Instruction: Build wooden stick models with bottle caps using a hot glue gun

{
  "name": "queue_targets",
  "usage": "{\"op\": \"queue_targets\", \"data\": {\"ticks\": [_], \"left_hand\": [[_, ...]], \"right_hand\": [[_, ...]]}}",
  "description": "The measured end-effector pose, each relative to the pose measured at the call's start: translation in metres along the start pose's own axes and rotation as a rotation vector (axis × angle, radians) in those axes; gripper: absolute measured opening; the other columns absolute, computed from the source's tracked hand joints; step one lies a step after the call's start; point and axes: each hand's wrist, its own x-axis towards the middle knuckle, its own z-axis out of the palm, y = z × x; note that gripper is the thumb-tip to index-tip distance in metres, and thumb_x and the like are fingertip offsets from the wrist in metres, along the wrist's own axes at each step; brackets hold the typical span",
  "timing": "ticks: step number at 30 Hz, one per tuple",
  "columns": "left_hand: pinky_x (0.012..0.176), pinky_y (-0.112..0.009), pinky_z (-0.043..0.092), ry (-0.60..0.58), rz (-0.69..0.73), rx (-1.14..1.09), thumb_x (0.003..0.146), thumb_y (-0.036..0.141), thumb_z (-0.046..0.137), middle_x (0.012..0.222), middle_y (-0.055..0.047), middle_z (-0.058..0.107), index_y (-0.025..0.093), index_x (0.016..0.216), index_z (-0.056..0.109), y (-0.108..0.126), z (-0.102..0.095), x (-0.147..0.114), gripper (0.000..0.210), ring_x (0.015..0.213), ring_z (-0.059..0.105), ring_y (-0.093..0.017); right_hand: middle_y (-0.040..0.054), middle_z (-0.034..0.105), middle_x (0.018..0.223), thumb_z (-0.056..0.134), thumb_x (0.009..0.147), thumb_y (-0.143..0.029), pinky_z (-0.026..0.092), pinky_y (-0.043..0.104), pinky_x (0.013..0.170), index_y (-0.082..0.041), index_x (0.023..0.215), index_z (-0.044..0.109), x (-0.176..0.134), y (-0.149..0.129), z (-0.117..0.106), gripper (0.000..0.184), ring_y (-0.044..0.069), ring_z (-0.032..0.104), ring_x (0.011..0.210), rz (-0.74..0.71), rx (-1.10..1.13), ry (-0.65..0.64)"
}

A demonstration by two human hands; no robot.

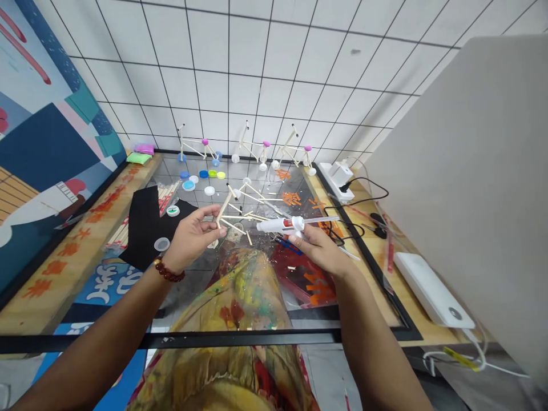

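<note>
My left hand [192, 235] pinches a small frame of pale wooden sticks [233, 217] between thumb and fingers, with a black tip on its upper end. In my right hand [319, 248] is a white glue gun [280, 225], its nozzle pointing left toward the frame. A glue stick [323, 219] sticks out of the gun's back end. Just beyond my left hand, another stick piece with white caps [247, 181] stands on the glass tabletop [192, 285]. Short stick offcuts [249, 238] lie between my hands.
Three stick models shaped like bicycles [248, 145] stand along the tiled wall. Coloured bottle caps [204, 174] lie before them. Black sheet material [143, 225] and bundled sticks [117, 233] are at left. A power strip [336, 180], black cord [363, 180] and white power bank [432, 294] sit at right.
</note>
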Motion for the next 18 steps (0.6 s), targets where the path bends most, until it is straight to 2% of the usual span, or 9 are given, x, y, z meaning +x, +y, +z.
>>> {"op": "queue_targets", "data": {"ticks": [5,11,18], "left_hand": [[0.066,-0.027,0.058,0.007,0.014,0.019,0.060,0.026,0.090,0.107,-0.009,0.068,0.015,0.118,0.065,-0.0018,0.0017,-0.0015,0.065,0.078,0.068,-0.015],[0.065,-0.027,0.058,0.007,0.011,0.017,0.061,0.025,0.089,0.107,-0.009,0.068,0.015,0.119,0.065,-0.0035,0.0033,-0.0023,0.064,0.079,0.068,-0.016],[0.062,-0.027,0.057,-0.004,0.012,0.016,0.060,0.023,0.089,0.104,-0.010,0.070,0.014,0.120,0.064,-0.0017,0.0037,-0.0029,0.066,0.080,0.069,-0.018]], "right_hand": [[0.0069,0.075,0.103,0.053,0.092,-0.046,0.051,0.041,0.091,-0.019,0.108,0.069,0.0023,-0.0001,0.0024,0.036,0.026,0.067,0.094,-0.022,-0.135,-0.004],[0.0083,0.074,0.108,0.049,0.093,-0.044,0.050,0.040,0.090,-0.019,0.119,0.066,0.0027,0.0041,0.0064,0.040,0.026,0.067,0.095,-0.023,-0.229,-0.009],[0.0092,0.074,0.104,0.045,0.094,-0.044,0.050,0.039,0.085,-0.019,0.110,0.068,0.0042,0.0041,0.0093,0.038,0.027,0.067,0.091,-0.046,-0.346,0.001]]}}
